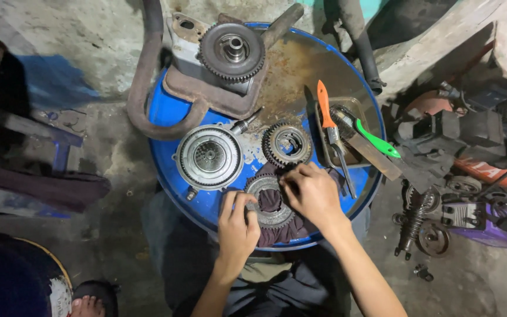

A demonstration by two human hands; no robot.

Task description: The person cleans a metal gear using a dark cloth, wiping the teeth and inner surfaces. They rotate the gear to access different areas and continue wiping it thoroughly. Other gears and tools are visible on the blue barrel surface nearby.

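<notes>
The left hand (237,226) grasps the near-left edge of a toothed gear ring (270,202), fingers curled over its rim. The right hand (312,194) rests on the far-right side of the same ring, its fingers bent and pressing on it. A dark purple cloth (281,230) lies under the ring and fills its middle opening (part of it hangs over the near edge). All this sits on the top of a blue drum (165,117), which serves as the worktop. Just beyond the ring lie 2 more parts: a round clutch-like disc (209,157) on the left and a smaller gear (287,144) on the right. Further right, a metal tray (354,105) holds a brush with orange handle (325,108) and a brush with green handle (377,140).
</notes>
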